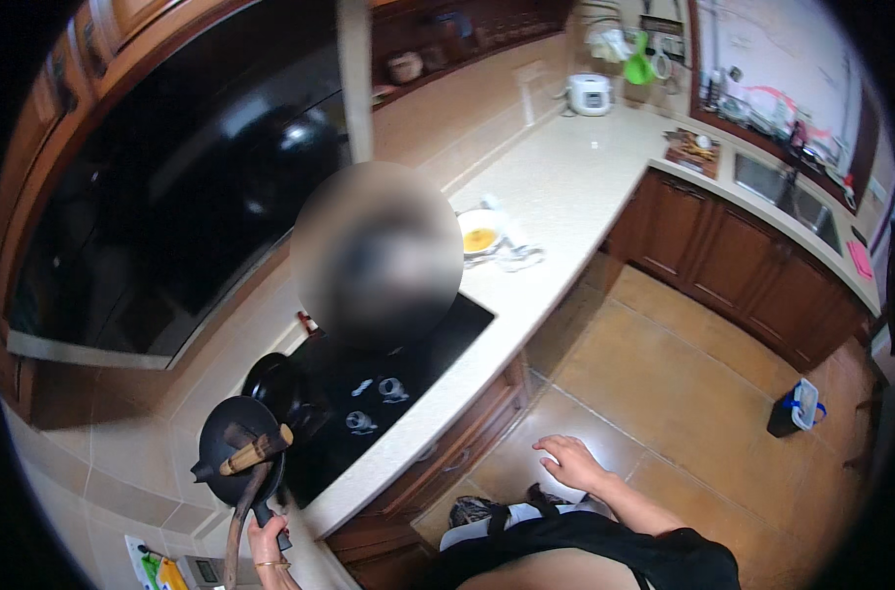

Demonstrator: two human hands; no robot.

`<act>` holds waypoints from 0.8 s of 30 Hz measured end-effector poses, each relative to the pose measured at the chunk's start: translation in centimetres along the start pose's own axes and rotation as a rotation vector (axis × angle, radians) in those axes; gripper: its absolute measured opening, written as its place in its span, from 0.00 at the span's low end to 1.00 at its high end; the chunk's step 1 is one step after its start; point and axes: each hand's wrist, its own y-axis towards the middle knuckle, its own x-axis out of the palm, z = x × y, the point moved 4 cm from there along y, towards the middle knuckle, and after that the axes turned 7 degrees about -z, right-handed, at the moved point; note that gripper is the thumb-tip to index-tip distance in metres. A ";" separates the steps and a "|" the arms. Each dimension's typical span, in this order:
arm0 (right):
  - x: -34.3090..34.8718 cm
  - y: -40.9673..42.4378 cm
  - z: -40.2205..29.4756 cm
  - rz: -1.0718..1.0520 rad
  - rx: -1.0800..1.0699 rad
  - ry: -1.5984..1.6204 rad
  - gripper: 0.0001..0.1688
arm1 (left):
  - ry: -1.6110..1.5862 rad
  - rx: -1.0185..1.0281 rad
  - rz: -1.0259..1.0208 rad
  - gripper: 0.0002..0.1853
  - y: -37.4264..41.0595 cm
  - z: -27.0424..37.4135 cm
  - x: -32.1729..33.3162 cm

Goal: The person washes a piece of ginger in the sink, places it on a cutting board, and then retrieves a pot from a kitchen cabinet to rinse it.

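Note:
My left hand grips the handle of a small black pan beside the cooktop's left end. Across the pan lies a bamboo brush. A dark, worn wooden handle passes from the pan down beside my wrist; which tool it belongs to, I cannot tell. Behind the pan a glossy black wok sits on the black glass cooktop. Holding nothing, my right hand hangs over the tiled floor with its fingers spread a little. A round blur hides the cooktop's far part.
A white bowl with yellow liquid stands on the pale counter past the cooktop. The range hood overhangs it. Farther off are a rice cooker, a loaded wooden board, a sink and a floor bin.

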 end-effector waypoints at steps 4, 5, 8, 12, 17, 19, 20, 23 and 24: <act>-7.2 -7.1 6.9 0.132 0.125 0.023 0.09 | -0.096 -0.033 -0.185 0.13 -6.1 2.1 11.2; -8.8 -8.9 8.2 0.183 0.194 0.080 0.09 | -0.121 -0.046 -0.237 0.13 -8.1 2.9 14.4; -13.8 -13.5 10.4 0.344 0.312 0.230 0.08 | -0.189 -0.115 -0.442 0.13 -11.6 3.0 24.1; -17.0 -18.0 14.7 0.569 0.406 0.342 0.06 | -0.186 -0.171 -0.604 0.12 -15.4 2.8 36.8; -20.6 -19.7 21.1 0.659 0.464 0.375 0.07 | -0.080 -0.095 -0.773 0.10 -18.3 3.7 50.9; -23.1 -18.7 23.7 0.671 0.459 0.384 0.07 | -0.037 -0.089 -0.804 0.10 -18.7 3.9 56.1; -24.5 -18.0 25.0 0.675 0.458 0.388 0.07 | -0.031 -0.085 -0.833 0.10 -18.4 3.5 58.9; -31.1 -14.0 29.0 0.690 0.414 0.309 0.07 | -0.064 -0.101 -0.891 0.10 -18.0 2.7 66.8; -33.3 -12.1 30.8 0.654 0.390 0.318 0.08 | -0.080 -0.120 -0.894 0.09 -18.1 3.7 69.3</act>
